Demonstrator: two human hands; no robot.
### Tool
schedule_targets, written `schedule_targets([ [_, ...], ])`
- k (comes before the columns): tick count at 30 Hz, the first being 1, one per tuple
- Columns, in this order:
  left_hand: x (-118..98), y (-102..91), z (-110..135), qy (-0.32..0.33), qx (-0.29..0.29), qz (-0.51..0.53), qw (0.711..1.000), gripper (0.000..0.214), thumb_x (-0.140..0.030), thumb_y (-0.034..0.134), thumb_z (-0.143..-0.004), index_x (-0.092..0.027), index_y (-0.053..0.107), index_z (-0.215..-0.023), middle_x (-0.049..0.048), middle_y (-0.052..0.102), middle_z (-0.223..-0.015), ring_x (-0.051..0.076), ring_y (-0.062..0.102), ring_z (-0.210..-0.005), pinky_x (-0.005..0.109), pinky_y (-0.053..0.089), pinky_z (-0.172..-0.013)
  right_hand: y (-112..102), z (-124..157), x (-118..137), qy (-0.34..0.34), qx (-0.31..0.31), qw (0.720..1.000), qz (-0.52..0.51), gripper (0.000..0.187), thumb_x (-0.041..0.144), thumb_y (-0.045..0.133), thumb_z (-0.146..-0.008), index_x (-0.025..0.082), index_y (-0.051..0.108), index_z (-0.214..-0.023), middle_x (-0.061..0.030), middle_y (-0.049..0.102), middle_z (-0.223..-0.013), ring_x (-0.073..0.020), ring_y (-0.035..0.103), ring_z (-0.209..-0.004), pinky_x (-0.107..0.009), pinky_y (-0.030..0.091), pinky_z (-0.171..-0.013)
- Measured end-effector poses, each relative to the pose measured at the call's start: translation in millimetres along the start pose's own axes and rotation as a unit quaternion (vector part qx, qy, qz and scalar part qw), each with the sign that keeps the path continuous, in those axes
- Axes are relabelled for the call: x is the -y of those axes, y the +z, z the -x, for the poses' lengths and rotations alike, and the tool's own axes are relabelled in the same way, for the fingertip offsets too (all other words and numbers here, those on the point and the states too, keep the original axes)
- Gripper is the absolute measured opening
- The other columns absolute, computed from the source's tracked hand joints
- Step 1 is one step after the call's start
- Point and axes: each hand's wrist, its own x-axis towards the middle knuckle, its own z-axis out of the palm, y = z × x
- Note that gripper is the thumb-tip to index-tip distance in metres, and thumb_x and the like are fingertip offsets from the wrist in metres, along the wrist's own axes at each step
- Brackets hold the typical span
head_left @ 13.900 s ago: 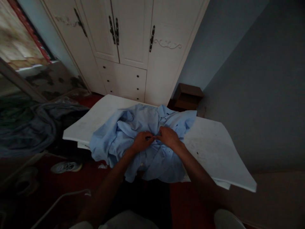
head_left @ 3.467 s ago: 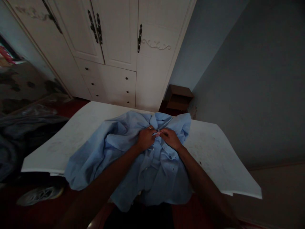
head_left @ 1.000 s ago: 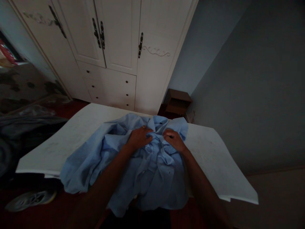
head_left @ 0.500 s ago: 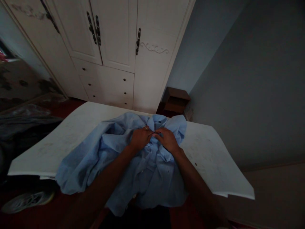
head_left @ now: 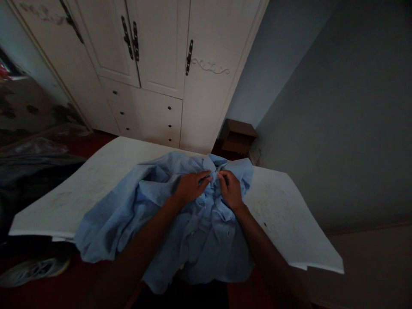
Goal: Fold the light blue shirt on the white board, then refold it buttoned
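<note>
A light blue button-up shirt (head_left: 128, 214) lies spread and creased on a white tabletop (head_left: 280, 206), its lower edge hanging over the near side. Its collar points toward the far edge. Just below the collar, my left hand (head_left: 193, 184) pinches the shirt front between thumb and fingers. Close beside it on the right, my right hand (head_left: 230, 186) grips the opposite front edge, thumb against fingertips. Fabric shows in the small gap between the two hands. Whether a button sits in the fingers is too small to tell.
Behind the table stands a white wardrobe (head_left: 154, 51) with dark handles and drawers. A small brown box-like cabinet (head_left: 240, 133) is on the floor by the grey wall (head_left: 337, 107). Dark cloth (head_left: 32, 180) lies at left, above a shoe (head_left: 35, 270).
Both hands have shifted slightly up toward the collar and drawn a little apart at the fingertips. The collar has moved a bit with them.
</note>
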Motion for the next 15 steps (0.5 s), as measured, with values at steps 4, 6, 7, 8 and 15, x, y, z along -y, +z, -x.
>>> schedule_targets([
  [4, 0, 3.2, 1, 0.014, -0.039, -0.032, 0.999, 0.039, -0.043, 0.046, -0.096, -0.021, 0.067, -0.121, 0.0085, 0.073, -0.107, 0.020, 0.068, -0.094, 0.029, 0.050, -0.084, 8, 2, -2, 0.067, 0.001, 0.994, -0.087, 0.021, 0.039, 0.050, -0.092, 0.020, 0.058, -0.093, -0.0008, 0.060, -0.077, -0.0151, 0.054, -0.066, -0.027, 0.042, -0.062],
  [6, 0, 4.9, 2, 0.023, -0.086, -0.050, 0.995, 0.039, -0.049, 0.051, -0.093, -0.022, 0.070, -0.113, 0.0087, 0.071, -0.106, 0.020, 0.067, -0.092, 0.028, 0.050, -0.080, 12, 2, -3, 0.098, 0.008, 0.987, -0.131, 0.020, 0.039, 0.053, -0.088, 0.020, 0.057, -0.090, 0.0028, 0.054, -0.068, -0.0125, 0.046, -0.057, -0.024, 0.036, -0.053],
  [7, 0, 5.7, 2, 0.025, -0.108, -0.052, 0.992, 0.039, -0.051, 0.055, -0.090, -0.022, 0.072, -0.108, 0.0087, 0.070, -0.105, 0.020, 0.066, -0.092, 0.028, 0.051, -0.079, 13, 2, -3, 0.112, 0.011, 0.982, -0.150, 0.019, 0.039, 0.054, -0.086, 0.020, 0.056, -0.088, 0.0042, 0.051, -0.064, -0.0116, 0.043, -0.054, -0.023, 0.033, -0.050],
  [8, 1, 6.5, 1, 0.026, -0.125, -0.050, 0.991, 0.038, -0.053, 0.058, -0.087, -0.022, 0.073, -0.104, 0.0087, 0.069, -0.105, 0.019, 0.066, -0.092, 0.028, 0.051, -0.079, 14, 2, -3, 0.124, 0.012, 0.978, -0.166, 0.018, 0.038, 0.055, -0.084, 0.020, 0.056, -0.087, 0.0050, 0.048, -0.063, -0.0109, 0.040, -0.052, -0.023, 0.031, -0.048],
  [15, 3, 10.1, -3, 0.024, -0.060, -0.010, 0.998, 0.030, -0.035, 0.058, -0.091, -0.021, 0.066, -0.116, 0.0064, 0.070, -0.109, 0.019, 0.065, -0.100, 0.029, 0.051, -0.089, 20, 2, -9, 0.140, 0.023, 0.967, -0.212, 0.016, 0.036, 0.058, -0.078, 0.021, 0.057, -0.081, 0.0042, 0.050, -0.065, -0.0112, 0.041, -0.055, -0.023, 0.033, -0.051],
])
